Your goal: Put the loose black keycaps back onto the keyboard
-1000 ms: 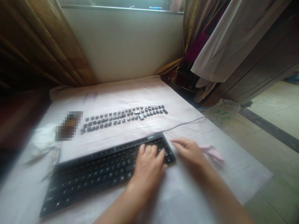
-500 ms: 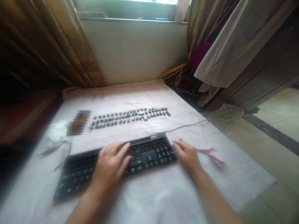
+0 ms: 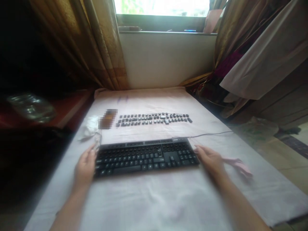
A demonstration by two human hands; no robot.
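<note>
A black keyboard (image 3: 134, 157) lies flat on the cloth-covered table in front of me. Along its left end is my left hand (image 3: 85, 163), fingers curled against the edge and gripping it; blur softens the fingertips. At the right end, my right hand (image 3: 209, 158) has thumb and forefinger pinched together. From that pinch a thin wire tool (image 3: 193, 140) sticks out toward the back; its exact kind is too blurred to tell. Beyond the keyboard, several loose dark keycaps (image 3: 146, 122) stand in rows, a few of them lighter.
A crumpled white bag (image 3: 90, 126) and a pixelated brown item (image 3: 108, 119) lie back left. The cable (image 3: 211, 133) runs off to the right. Pink cloth (image 3: 240, 166) lies beyond my right wrist. The table's right edge borders a tiled floor.
My left hand has moved from the keyboard's middle to its left end. The keyboard now lies straighter. The view has swung left, and my right hand keeps its pinch.
</note>
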